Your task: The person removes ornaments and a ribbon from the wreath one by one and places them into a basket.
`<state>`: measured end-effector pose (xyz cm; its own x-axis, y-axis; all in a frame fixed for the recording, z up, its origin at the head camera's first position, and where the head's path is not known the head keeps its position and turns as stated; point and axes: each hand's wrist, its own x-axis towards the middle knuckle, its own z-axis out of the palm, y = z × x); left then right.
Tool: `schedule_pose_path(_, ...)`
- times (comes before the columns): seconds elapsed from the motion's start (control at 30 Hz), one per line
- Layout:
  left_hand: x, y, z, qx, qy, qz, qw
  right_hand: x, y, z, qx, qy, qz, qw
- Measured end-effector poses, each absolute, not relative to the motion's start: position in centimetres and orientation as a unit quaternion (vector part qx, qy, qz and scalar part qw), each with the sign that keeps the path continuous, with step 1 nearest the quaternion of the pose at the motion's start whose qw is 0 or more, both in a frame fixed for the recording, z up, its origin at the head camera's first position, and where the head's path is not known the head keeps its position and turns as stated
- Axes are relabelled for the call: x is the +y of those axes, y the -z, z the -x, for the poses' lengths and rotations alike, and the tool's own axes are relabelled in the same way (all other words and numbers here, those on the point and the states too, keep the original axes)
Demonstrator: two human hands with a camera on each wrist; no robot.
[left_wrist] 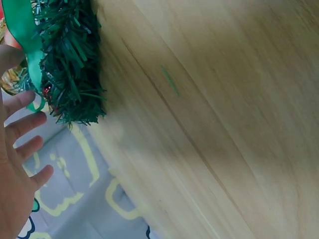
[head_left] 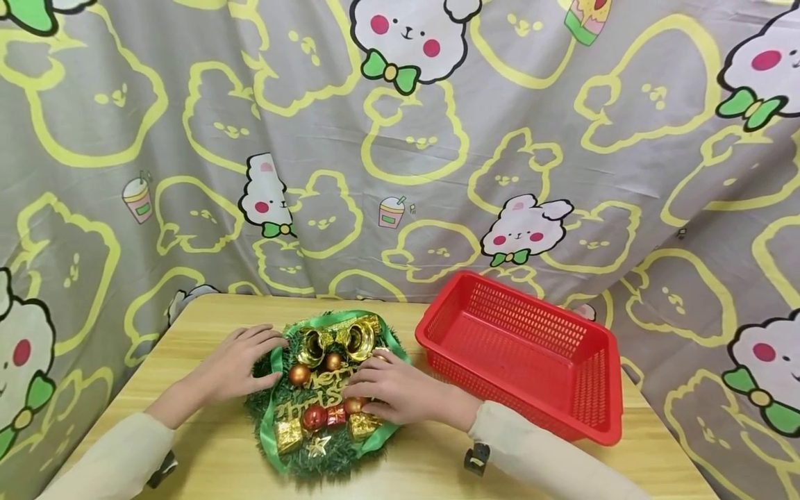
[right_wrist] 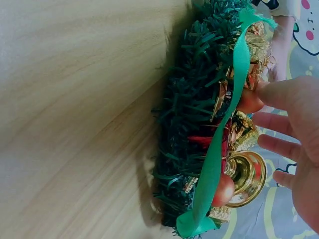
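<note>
A green Christmas wreath [head_left: 319, 465] lies on the wooden table. It carries two gold bells [head_left: 359, 340], orange balls [head_left: 299, 376], a red ball [head_left: 314, 417], a gold star [head_left: 319, 446] and gold "Merry Christmas" lettering. Green ribbon [right_wrist: 212, 164] runs along its edge. My left hand [head_left: 240, 364] is at the wreath's left side, fingers loosely extended and fingertips right at the ribbon and greenery. Over the right side, my right hand [head_left: 400, 389] has its fingers spread above the ornaments, the thumb at an orange ball [right_wrist: 250, 102]. Part of the lettering is hidden behind it.
A red perforated plastic basket [head_left: 519, 354] stands to the right of the wreath. Behind the table [head_left: 212, 319] hangs a grey curtain [head_left: 425, 201] with cartoon rabbits. A thin green strand [left_wrist: 170, 80] lies on the wood.
</note>
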<state>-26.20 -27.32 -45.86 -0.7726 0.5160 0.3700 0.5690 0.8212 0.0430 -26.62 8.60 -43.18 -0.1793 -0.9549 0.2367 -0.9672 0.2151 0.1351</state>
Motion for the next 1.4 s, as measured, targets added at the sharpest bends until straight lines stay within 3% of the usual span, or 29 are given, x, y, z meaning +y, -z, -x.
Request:
schedule_pose_path(0.23, -27.2, 45.7, 26.2, -0.941, 0.071, 0.288, 0.162, 8.2, 42.9, 26.4, -0.757, -0.006, -0.635, 0.157)
schedule_pose_path(0.9, -27.6, 46.8, 25.8, -0.935, 0.090, 0.284, 0.190, 8.4, 43.1, 26.3, -0.764, -0.025, -0.631, 0.129)
schedule_pose_path(1.4, -28.1, 47.5, 25.4, -0.943, 0.088, 0.268, 0.176, 8.7, 43.4, 26.4, -0.763, -0.030, -0.632, 0.127)
